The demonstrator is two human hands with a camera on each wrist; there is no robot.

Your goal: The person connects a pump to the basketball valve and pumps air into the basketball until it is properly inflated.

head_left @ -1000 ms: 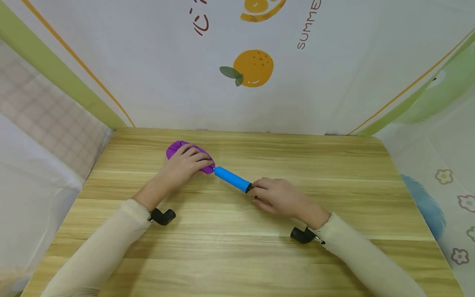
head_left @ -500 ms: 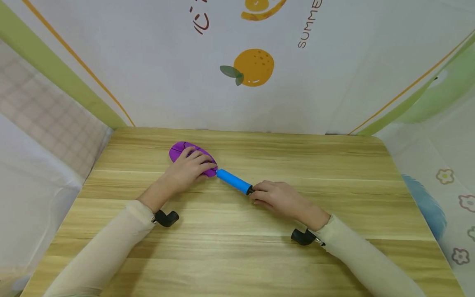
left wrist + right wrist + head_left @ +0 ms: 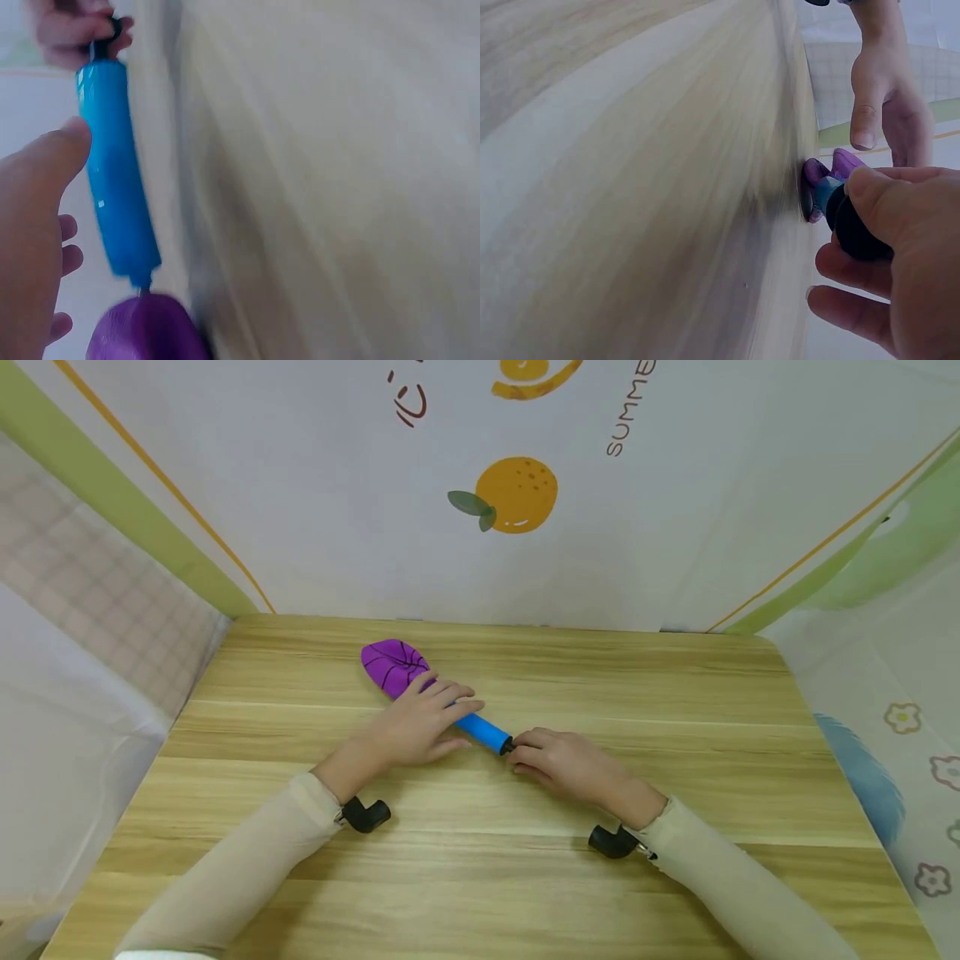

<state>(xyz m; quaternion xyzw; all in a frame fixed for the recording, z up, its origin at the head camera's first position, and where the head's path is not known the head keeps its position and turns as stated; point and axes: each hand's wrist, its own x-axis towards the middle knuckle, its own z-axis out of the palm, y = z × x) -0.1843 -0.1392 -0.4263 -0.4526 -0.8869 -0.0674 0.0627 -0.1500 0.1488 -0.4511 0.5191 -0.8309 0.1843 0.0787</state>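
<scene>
A deflated purple ball (image 3: pixel 392 665) with black lines lies dented on the table, a thin needle joining it to a blue hand pump (image 3: pixel 486 732). My left hand (image 3: pixel 420 720) hovers over the pump's ball end. In the left wrist view its thumb and fingers are spread beside the pump barrel (image 3: pixel 116 165) and do not grip it; the purple ball (image 3: pixel 146 330) shows at the bottom. With its fingertips my right hand (image 3: pixel 566 764) holds the pump's black handle (image 3: pixel 859 234) at the other end. From the head view, my left fingers hide the joint between ball and pump.
The wood-grain table (image 3: pixel 465 877) carries both things. Behind it hangs a white printed cloth (image 3: pixel 337 510), and more cloth borders both sides. A black bent piece is strapped at each wrist.
My left hand has left the ball and moved right, over the pump. The ball has shifted slightly right, and its dented top now shows. The right hand has stayed on the handle.
</scene>
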